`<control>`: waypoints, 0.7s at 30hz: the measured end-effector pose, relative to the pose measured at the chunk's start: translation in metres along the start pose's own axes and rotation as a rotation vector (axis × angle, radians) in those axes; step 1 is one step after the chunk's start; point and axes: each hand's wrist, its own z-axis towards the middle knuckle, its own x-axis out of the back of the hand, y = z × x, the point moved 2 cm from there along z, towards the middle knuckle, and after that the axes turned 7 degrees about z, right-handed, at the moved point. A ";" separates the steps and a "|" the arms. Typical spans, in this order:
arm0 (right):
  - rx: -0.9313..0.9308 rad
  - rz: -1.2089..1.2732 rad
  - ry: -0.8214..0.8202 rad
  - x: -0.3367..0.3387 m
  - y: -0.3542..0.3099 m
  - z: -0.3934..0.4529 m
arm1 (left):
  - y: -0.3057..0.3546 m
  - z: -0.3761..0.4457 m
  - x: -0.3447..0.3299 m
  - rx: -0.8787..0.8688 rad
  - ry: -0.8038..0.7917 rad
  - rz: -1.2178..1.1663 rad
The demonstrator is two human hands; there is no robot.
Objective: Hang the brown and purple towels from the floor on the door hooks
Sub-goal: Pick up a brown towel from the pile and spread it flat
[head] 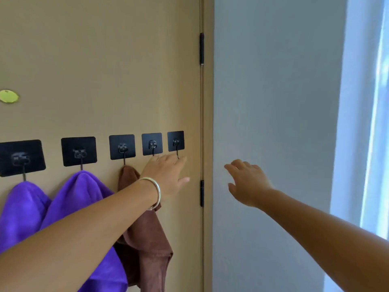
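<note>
Several black adhesive hooks run in a row across the tan door [101, 60]. Two purple towels hang from the two leftmost hooks, one [21, 209] at the far left and one [77, 197] beside it. A brown towel [151, 245] hangs from the third hook [122, 146]. The fourth hook [152, 144] and fifth hook [176, 141] carry nothing. My left hand [166, 175], with a silver bangle on the wrist, is open and held just below those two bare hooks. My right hand [246, 182] is open in front of the grey wall, holding nothing.
The door's hinged edge with two black hinges [201, 48] runs down the middle. A grey wall [273, 102] lies to the right of it, and a bright window strip [370, 123] at the far right. A yellow-green round sticker [8, 96] sits on the door at the left.
</note>
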 end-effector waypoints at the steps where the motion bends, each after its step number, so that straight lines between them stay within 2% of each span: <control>1: -0.029 -0.011 0.000 0.006 0.005 -0.010 | 0.008 0.001 -0.001 -0.024 0.016 -0.029; 10: -0.300 -0.185 0.009 0.074 0.047 -0.123 | 0.111 0.015 0.023 -0.276 0.162 -0.245; 21: -0.678 -0.420 -0.035 0.201 0.105 -0.297 | 0.280 0.010 0.134 -0.582 0.348 -0.499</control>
